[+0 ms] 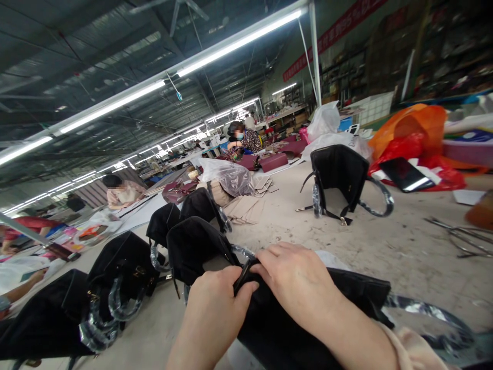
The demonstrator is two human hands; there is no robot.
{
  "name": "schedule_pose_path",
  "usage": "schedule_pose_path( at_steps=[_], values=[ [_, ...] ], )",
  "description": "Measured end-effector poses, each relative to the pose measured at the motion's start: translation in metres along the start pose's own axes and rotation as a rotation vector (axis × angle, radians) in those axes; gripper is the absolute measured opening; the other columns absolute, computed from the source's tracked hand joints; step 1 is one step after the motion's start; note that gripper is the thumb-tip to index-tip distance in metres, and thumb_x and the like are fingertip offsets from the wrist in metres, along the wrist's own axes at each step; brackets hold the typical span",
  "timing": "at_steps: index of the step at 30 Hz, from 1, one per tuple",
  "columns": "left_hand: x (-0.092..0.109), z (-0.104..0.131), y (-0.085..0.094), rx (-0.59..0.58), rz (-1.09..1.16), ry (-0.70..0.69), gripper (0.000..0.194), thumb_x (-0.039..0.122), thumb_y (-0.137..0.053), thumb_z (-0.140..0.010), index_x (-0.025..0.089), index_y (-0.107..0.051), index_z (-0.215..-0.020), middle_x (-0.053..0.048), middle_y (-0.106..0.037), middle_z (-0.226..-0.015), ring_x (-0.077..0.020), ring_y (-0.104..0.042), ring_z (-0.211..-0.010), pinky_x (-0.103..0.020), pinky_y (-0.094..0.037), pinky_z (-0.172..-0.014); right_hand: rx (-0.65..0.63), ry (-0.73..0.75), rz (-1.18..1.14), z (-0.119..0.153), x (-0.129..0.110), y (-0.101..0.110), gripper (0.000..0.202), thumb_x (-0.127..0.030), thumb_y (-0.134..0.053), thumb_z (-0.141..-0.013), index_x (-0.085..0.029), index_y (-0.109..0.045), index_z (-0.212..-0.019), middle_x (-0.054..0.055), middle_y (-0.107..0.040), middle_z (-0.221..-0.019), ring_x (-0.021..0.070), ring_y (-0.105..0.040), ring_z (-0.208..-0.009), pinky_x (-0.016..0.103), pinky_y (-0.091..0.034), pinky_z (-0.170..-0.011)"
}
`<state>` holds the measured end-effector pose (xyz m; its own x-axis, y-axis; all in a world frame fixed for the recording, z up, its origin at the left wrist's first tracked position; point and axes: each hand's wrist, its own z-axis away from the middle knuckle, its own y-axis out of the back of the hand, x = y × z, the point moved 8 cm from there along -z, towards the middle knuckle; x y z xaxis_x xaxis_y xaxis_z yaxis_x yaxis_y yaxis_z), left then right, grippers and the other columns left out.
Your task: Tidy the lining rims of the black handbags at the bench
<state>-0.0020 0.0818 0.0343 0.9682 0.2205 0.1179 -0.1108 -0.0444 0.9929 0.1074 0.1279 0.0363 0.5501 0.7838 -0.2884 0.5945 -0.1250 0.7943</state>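
A black handbag (285, 329) lies in front of me, its plastic-wrapped handle (435, 313) curving out to the right. My left hand (215, 303) pinches the dark upper edge of this bag between thumb and fingers. Close beside it, my right hand (296, 277) grips the same edge from above, fingers curled over it. Both hands partly cover the spot they hold, so its details are hidden. Just beyond them stands another black handbag (192, 246), its top open.
More black handbags (119, 267) line the left side. One handbag (339, 174) stands alone farther back. Scissors (462, 239), a tablet-like dark device (404, 173) and an orange bag (412, 128) lie right. Beige sheets (244, 208) sit mid-table. Other people (123, 192) work beyond.
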Motion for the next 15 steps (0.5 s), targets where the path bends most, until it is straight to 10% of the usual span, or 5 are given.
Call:
schedule_pose_path(
  at_steps=[15],
  values=[
    [0.001, 0.003, 0.0, 0.015, 0.077, -0.039, 0.017, 0.033, -0.052, -0.081, 0.021, -0.063, -0.076, -0.001, -0.066, -0.071, -0.0149, -0.057, -0.063, -0.023, -0.031, -0.057, -0.031, 0.043, -0.19, 0.002, -0.003, 0.009, 0.009, -0.014, -0.056, -0.085, -0.023, -0.059, -0.084, -0.002, -0.059, -0.093, 0.0139, -0.052, -0.083, 0.026, -0.038, -0.069]
  ],
)
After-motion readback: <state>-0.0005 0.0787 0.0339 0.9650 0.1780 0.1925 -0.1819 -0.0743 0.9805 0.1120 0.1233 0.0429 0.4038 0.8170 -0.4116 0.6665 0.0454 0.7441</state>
